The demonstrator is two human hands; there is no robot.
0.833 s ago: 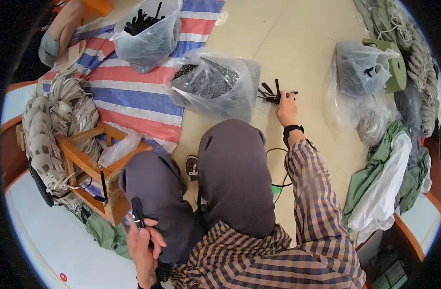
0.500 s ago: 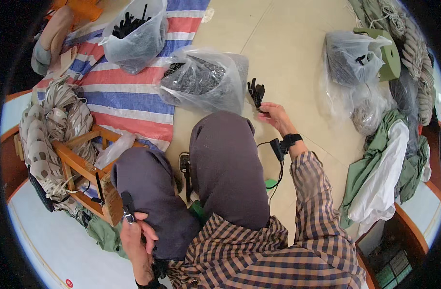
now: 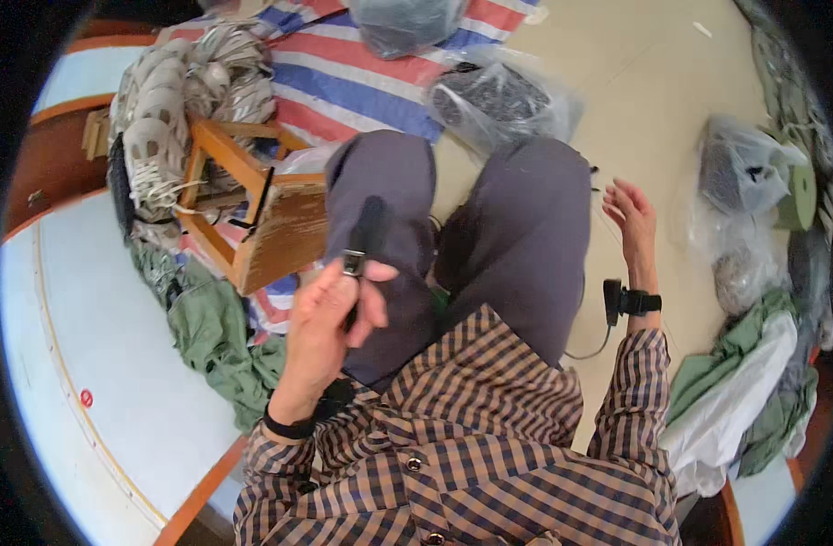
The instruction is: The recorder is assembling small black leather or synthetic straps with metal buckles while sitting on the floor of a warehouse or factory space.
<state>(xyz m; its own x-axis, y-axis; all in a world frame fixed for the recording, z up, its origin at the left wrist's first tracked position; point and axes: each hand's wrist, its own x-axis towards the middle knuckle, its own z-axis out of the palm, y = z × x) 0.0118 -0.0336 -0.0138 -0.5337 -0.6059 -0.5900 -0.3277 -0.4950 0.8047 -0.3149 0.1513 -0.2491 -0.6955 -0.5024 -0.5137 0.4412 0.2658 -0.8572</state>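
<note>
My left hand [image 3: 330,309] is closed on a short black strap with a silver buckle [image 3: 353,262]. The strap's dark free end points away from me over my left thigh, and its outline is blurred. To the right of my right knee, my right hand [image 3: 633,214] hangs above the floor with fingers apart and slightly bent, and nothing shows in them. Small black tips [image 3: 595,170] stick out past the edge of that knee; the rest of that thing is hidden behind my leg.
An orange wooden stool [image 3: 230,164] lies tipped at my left, beside beige webbing coils [image 3: 152,118]. Plastic bags of dark items [image 3: 489,96] rest ahead, partly on a striped sheet [image 3: 343,91]. At right are another bag [image 3: 739,168], a green roll [image 3: 797,196] and green-white fabric [image 3: 735,391].
My right hand has let go of the bundle of black straps and drawn back. My left hand has lifted its buckled strap inward over my thigh. The view has shifted.
</note>
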